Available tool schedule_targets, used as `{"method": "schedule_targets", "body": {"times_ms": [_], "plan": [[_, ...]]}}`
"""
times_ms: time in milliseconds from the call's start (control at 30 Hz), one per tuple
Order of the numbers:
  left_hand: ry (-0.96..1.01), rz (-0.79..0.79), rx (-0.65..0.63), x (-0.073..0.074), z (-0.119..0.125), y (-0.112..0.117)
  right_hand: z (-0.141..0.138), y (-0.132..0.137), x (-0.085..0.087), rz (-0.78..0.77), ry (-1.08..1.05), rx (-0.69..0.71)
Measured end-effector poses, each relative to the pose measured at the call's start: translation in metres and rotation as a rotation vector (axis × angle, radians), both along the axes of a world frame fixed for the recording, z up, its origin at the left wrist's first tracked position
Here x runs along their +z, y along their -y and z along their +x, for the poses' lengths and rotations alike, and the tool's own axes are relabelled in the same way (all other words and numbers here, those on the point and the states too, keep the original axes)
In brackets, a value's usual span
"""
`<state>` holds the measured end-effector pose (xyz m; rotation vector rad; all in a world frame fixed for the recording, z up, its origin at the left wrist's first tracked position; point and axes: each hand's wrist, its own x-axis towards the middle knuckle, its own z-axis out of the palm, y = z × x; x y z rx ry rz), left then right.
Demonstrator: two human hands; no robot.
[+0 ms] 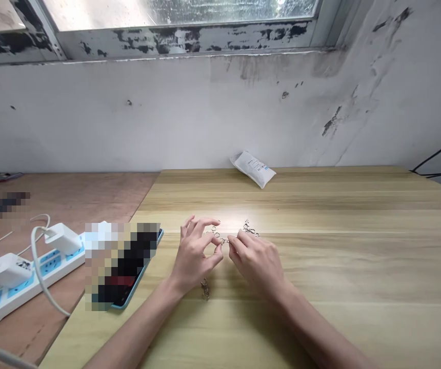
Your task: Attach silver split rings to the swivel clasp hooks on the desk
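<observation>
Small metal rings (pixel 215 230) lie on the tabletop (pixel 320 266) right in front of the hands, w/ a small tangle of metal clasps (pixel 248 229) just right of them. One tiny metal ring (pixel 224 240) sits btwn both hands, where the fingertips meet.

Left hand (pixel 195 251) is raised off the wood, left fingers (pixel 201 224) curled, thumb & index closing toward that ring. Right hand (pixel 257 264) comes in from the other side, right fingers (pixel 236 243) angled down & together at the same spot. Both look like a pinch, but the ring's too small to tell if either hand really grips it.

Another metal clasp (pixel 205 289) lies on the tabletop just below the left hand, near the left wrist. A white sealed packet (pixel 253 169) w/ a printed label lies tilted at the far edge, by the wall.

Left of the hands is a phone in a blue case (pixel 143 266), mostly pixelated. Beyond it, on a plywood table (pixel 70 197), sits a white power strip (pixel 24 282) w/ two white chargers (pixel 62 238) plugged in. Stained white wall (pixel 166 118) & a window (pixel 178 10) are behind, w/ a black cable (pixel 434 159) at far right.
</observation>
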<state>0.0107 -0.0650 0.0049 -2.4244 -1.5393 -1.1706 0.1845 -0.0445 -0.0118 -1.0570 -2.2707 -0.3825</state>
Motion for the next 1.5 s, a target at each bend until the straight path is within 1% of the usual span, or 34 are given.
{"method": "schedule_targets", "body": {"times_ms": [100,167,267,367,433,533,567,600,633,667,733,800,833,900,967,1000,1033,1133,1167,1200,1267,1367,1433,1500], "plan": [[-0.041,-0.002,-0.025,0.000,-0.001,0.000,-0.001,0.003,0.000,-0.098,0.099,0.055],[-0.045,-0.026,-0.028,-0.001,-0.002,0.000,-0.002,0.005,0.000,-0.177,0.123,0.092],[-0.015,-0.053,-0.002,-0.002,-0.003,0.000,-0.004,0.008,-0.001,-0.237,0.097,0.106],[-0.003,-0.058,0.004,-0.004,-0.005,-0.001,-0.004,0.008,-0.002,-0.325,0.015,0.147],[-0.004,-0.063,0.003,-0.003,-0.006,-0.002,-0.003,0.008,-0.001,-0.445,-0.096,0.222],[-0.011,-0.062,0.007,-0.002,-0.009,-0.004,0.001,0.009,0.007,-0.720,-0.308,0.354],[-0.017,-0.055,0.010,-0.002,-0.011,-0.005,0.003,0.009,0.010,-0.813,-0.351,0.384],[-0.026,-0.038,0.007,-0.001,-0.013,-0.007,0.005,0.008,0.013,-0.864,-0.356,0.402],[-0.053,-0.037,-0.002,-0.002,-0.016,-0.009,0.008,0.005,0.014,-0.850,-0.347,0.383],[-0.089,-0.047,-0.016,-0.002,-0.020,-0.012,0.012,0.002,0.014,-0.797,-0.335,0.333],[-0.167,-0.074,-0.035,-0.003,-0.027,-0.016,0.020,-0.007,0.010,-0.602,-0.305,0.168],[-0.252,-0.111,-0.073,-0.004,-0.033,-0.019,0.029,-0.018,0.002,-0.467,-0.245,0.024],[-0.287,-0.128,-0.093,-0.004,-0.034,-0.019,0.032,-0.022,-0.001,-0.436,-0.195,-0.011],[-0.325,-0.143,-0.120,-0.003,-0.036,-0.019,0.036,-0.026,-0.006,-0.411,-0.106,-0.034],[-0.321,-0.136,-0.121,-0.001,-0.035,-0.017,0.033,-0.021,-0.006,-0.402,-0.060,0.007],[-0.309,-0.129,-0.109,0.000,-0.034,-0.016,0.029,-0.015,-0.004,-0.405,-0.051,0.057],[-0.296,-0.125,-0.093,0.001,-0.033,-0.015,0.024,-0.008,-0.002,-0.410,-0.045,0.131],[-0.275,-0.137,-0.045,0.003,-0.032,-0.014,0.005,0.019,0.003,-0.523,0.039,0.480],[-0.272,-0.145,-0.034,0.002,-0.032,-0.014,0.000,0.026,0.002,-0.539,0.082,0.549],[-0.269,-0.153,-0.028,0.001,-0.033,-0.014,-0.005,0.032,0.001,-0.512,0.115,0.554],[-0.263,-0.164,-0.031,-0.001,-0.033,-0.015,-0.011,0.035,-0.003,-0.460,0.179,0.512],[-0.249,-0.170,-0.056,-0.003,-0.033,-0.015,-0.009,0.027,-0.011,-0.394,0.218,0.424],[-0.235,-0.184,-0.073,-0.003,-0.032,-0.015,-0.006,0.019,-0.013,-0.366,0.212,0.399],[-0.214,-0.203,-0.088,-0.003,-0.031,-0.014,-0.002,0.014,-0.014,-0.376,0.173,0.392]]}}
